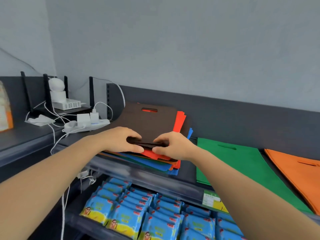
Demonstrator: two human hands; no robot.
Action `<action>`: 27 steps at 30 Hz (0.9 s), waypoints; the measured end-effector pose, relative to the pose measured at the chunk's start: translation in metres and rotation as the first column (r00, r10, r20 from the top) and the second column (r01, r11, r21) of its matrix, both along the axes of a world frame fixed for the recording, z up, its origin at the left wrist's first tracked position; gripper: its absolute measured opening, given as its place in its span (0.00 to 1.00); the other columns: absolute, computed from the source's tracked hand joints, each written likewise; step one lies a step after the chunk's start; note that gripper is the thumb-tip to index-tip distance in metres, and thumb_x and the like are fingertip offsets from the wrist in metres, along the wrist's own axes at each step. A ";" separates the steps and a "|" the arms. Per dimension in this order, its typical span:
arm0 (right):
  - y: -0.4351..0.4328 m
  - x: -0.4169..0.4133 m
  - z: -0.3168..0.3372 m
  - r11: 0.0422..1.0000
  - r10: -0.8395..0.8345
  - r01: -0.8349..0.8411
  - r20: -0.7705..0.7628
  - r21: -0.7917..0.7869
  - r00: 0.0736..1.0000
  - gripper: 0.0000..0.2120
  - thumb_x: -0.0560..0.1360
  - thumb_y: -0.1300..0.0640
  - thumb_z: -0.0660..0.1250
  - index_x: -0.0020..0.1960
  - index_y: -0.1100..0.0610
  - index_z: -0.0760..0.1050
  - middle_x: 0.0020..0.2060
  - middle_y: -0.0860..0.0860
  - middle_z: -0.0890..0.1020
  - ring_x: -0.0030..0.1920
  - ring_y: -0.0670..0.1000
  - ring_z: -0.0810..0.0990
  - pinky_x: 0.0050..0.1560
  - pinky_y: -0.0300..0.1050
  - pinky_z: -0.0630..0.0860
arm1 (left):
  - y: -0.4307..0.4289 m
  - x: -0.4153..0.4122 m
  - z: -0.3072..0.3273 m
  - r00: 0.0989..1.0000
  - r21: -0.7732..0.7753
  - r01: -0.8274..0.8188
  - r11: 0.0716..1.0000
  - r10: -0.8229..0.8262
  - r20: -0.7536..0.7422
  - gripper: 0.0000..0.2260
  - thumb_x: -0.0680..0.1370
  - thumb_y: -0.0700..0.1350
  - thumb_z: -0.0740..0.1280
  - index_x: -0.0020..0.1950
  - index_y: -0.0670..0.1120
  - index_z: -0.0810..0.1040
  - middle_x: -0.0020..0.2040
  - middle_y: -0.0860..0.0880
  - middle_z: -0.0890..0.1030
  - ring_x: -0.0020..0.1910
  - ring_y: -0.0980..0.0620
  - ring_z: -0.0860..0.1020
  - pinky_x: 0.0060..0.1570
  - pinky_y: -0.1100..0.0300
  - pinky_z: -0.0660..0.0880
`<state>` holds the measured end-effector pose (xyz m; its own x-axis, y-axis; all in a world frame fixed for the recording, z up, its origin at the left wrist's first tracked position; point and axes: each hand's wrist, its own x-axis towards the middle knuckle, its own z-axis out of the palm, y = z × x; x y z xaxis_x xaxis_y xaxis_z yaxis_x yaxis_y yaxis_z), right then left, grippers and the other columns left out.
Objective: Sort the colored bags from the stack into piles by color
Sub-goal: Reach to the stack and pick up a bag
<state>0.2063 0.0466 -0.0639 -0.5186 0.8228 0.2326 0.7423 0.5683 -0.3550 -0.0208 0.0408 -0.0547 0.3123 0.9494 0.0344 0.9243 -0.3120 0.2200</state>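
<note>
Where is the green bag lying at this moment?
In the head view, the green bag lies flat on the dark shelf, to the right of the mixed stack and just left of the orange bag.

A brown bag with a slot handle tops the stack of red, blue, green and orange bags, its near edge pinched by the left hand and the right hand. To the right a green bag lies flat, with an orange bag just beside it.

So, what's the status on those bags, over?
Left hand, right hand pinch brown bag atop stack. Green bag, orange bag lie apart, right. Nothing blocking.
</note>
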 end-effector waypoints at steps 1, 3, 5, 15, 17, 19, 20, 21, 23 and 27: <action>0.000 -0.001 0.001 0.999 -0.021 0.022 -0.031 0.025 0.999 0.11 0.76 0.48 0.66 0.54 0.52 0.81 0.44 0.46 0.82 0.44 0.46 0.78 0.49 0.43 0.74 | 0.002 -0.002 0.001 1.000 0.007 0.030 1.000 -0.030 0.004 0.41 0.60 0.78 0.59 0.67 0.58 0.74 0.63 0.59 0.76 0.62 0.56 0.73 0.63 0.58 0.69; 0.001 -0.003 0.003 0.996 -0.074 0.078 -0.090 0.053 0.993 0.12 0.79 0.49 0.62 0.45 0.55 0.79 0.35 0.46 0.78 0.38 0.48 0.74 0.42 0.44 0.71 | 0.006 -0.004 0.001 0.997 0.031 0.065 0.997 -0.066 0.035 0.26 0.69 0.69 0.65 0.62 0.58 0.77 0.57 0.58 0.79 0.56 0.55 0.76 0.59 0.55 0.72; 0.002 -0.005 0.003 0.990 -0.099 0.110 -0.118 0.085 0.988 0.17 0.81 0.50 0.58 0.40 0.60 0.75 0.31 0.48 0.73 0.36 0.50 0.71 0.39 0.46 0.67 | 0.012 -0.006 0.001 0.994 0.062 0.071 0.996 -0.076 0.081 0.11 0.77 0.58 0.65 0.56 0.56 0.80 0.52 0.56 0.81 0.52 0.54 0.78 0.56 0.55 0.73; 0.014 -0.003 0.012 0.881 -0.447 0.451 -0.562 -0.142 0.696 0.27 0.77 0.34 0.49 0.41 0.57 0.70 0.39 0.53 0.77 0.41 0.54 0.75 0.45 0.48 0.70 | 0.021 0.001 0.011 0.972 0.414 -0.057 0.909 -0.044 0.231 0.18 0.80 0.51 0.63 0.32 0.47 0.67 0.28 0.51 0.70 0.32 0.48 0.71 0.36 0.54 0.67; 0.017 0.004 0.020 0.782 -0.623 0.419 -0.604 -0.461 0.498 0.33 0.72 0.26 0.47 0.42 0.56 0.71 0.39 0.57 0.78 0.36 0.57 0.77 0.39 0.46 0.73 | 0.015 0.007 0.015 0.969 0.569 -0.093 0.817 -0.056 0.240 0.16 0.80 0.53 0.61 0.35 0.48 0.70 0.28 0.53 0.71 0.33 0.47 0.72 0.35 0.54 0.68; 0.013 0.014 0.026 0.656 -0.717 0.109 -0.571 -0.747 0.400 0.40 0.71 0.24 0.47 0.49 0.61 0.72 0.36 0.57 0.79 0.27 0.55 0.78 0.27 0.38 0.71 | 0.009 0.015 0.015 0.984 0.708 -0.061 0.703 -0.079 0.163 0.16 0.80 0.56 0.57 0.41 0.48 0.76 0.31 0.52 0.75 0.35 0.45 0.75 0.33 0.55 0.68; 0.010 0.018 0.030 0.597 -0.733 -0.031 -0.561 -0.801 0.385 0.42 0.71 0.24 0.48 0.52 0.63 0.72 0.35 0.57 0.81 0.26 0.55 0.80 0.24 0.36 0.71 | 0.005 0.019 0.013 0.990 0.753 -0.002 0.658 -0.103 0.092 0.19 0.79 0.59 0.55 0.44 0.48 0.78 0.33 0.51 0.77 0.36 0.44 0.77 0.33 0.55 0.69; 0.009 0.021 0.031 0.559 -0.739 -0.129 -0.563 -0.819 0.371 0.42 0.71 0.24 0.50 0.53 0.64 0.72 0.36 0.58 0.83 0.27 0.56 0.82 0.24 0.35 0.72 | 0.002 0.022 0.011 0.989 0.775 0.085 0.627 -0.145 0.010 0.21 0.78 0.60 0.52 0.45 0.49 0.79 0.35 0.50 0.80 0.37 0.43 0.79 0.32 0.55 0.71; 0.007 0.025 0.032 0.510 -0.745 -0.214 -0.552 -0.833 0.375 0.30 0.74 0.33 0.60 0.51 0.62 0.75 0.36 0.59 0.84 0.31 0.57 0.84 0.22 0.35 0.74 | -0.006 0.029 0.007 0.965 0.749 0.251 0.614 -0.225 -0.139 0.24 0.76 0.62 0.49 0.45 0.50 0.80 0.37 0.51 0.81 0.38 0.46 0.81 0.32 0.55 0.73; 0.005 0.025 0.025 0.496 -0.753 -0.069 -0.468 -0.866 0.463 0.07 0.80 0.64 0.59 0.43 0.61 0.71 0.31 0.55 0.81 0.29 0.54 0.82 0.20 0.37 0.75 | -0.014 0.038 0.009 0.982 0.510 0.190 0.839 -0.161 -0.102 0.31 0.71 0.72 0.44 0.47 0.55 0.79 0.40 0.54 0.81 0.41 0.53 0.78 0.40 0.55 0.74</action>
<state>0.2310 0.0515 -0.0386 -0.0908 0.8990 -0.4284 -0.0092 -0.4309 -0.9023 0.0169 0.0272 -0.0452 0.4875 0.7284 0.4814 0.8488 -0.5246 -0.0657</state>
